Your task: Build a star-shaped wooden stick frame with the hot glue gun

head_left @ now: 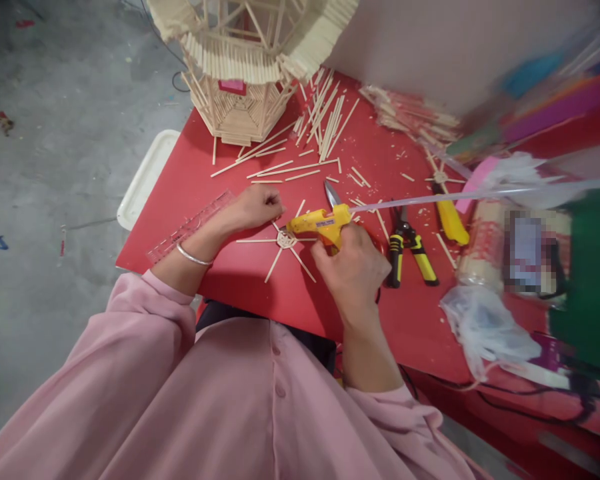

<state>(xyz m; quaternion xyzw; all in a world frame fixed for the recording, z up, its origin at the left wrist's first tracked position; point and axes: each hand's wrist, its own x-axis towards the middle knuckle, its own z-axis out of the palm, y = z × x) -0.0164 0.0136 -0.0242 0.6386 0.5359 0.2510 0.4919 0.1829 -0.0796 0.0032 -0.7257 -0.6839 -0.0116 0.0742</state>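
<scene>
My right hand (356,263) is wrapped round the handle of a yellow hot glue gun (325,224), with a long clear glue stick (430,199) running out of its back. The gun's nozzle reaches the web-like centre of a small star of thin wooden sticks (285,240) lying flat on the red table. Just behind that star, my left hand (260,205) has its fingers curled in and pressed together near one spoke. Whatever those fingertips hold is too small or hidden to make out. A clear ruler (193,227) lies beneath the left forearm.
A wooden-stick pavilion model (245,100) stands at the back of the red table (260,293). Loose sticks (330,123) lie beside it. To the right are yellow-black pliers (405,247), a yellow-handled cutter (451,220), a second stick star (440,176) and a plastic bag (485,327).
</scene>
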